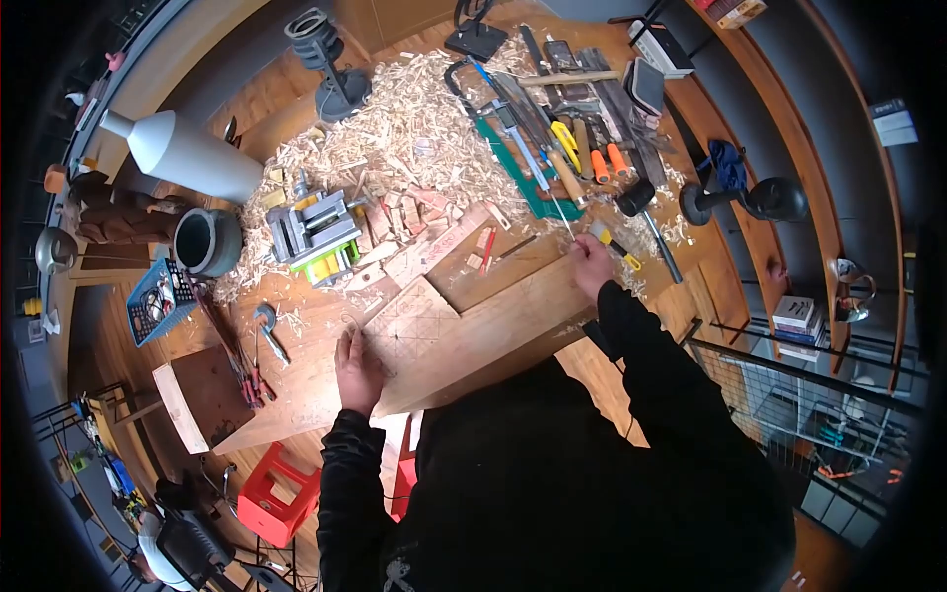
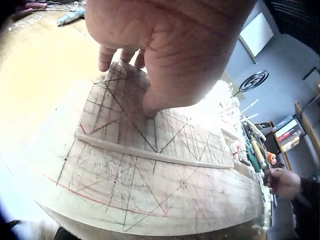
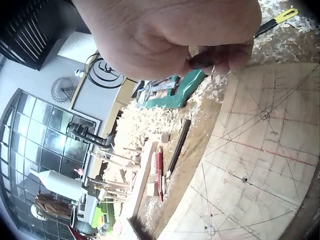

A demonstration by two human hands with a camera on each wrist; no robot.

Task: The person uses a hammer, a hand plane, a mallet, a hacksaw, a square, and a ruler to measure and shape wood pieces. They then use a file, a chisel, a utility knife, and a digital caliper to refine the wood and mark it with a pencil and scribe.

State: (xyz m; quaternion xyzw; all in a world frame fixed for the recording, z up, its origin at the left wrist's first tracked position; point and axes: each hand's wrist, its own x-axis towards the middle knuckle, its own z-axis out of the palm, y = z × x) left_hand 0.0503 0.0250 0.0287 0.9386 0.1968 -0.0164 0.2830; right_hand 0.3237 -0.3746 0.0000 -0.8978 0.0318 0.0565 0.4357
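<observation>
My left hand (image 1: 359,373) grips one end of a smaller wooden board (image 1: 409,321), thumb on its face and fingers at its edge. Black and red pencil lines cross that board (image 2: 175,135), which lies over a longer marked board (image 1: 513,311). Beyond the long board's far end, my right hand (image 1: 593,264) has its fingers curled round a thin tool (image 3: 201,64). Only a dark bit of the tool shows between those fingers in the right wrist view; I cannot tell its kind. The long board's pencil grid (image 3: 245,165) stretches out beside this hand.
A heap of wood shavings (image 1: 395,118) covers the back of the bench. Hand tools, a green case (image 1: 513,178) and a black mallet (image 1: 636,197) lie at right. A vise (image 1: 314,232), a red pencil (image 1: 488,249) and a clamp (image 1: 269,331) sit nearer.
</observation>
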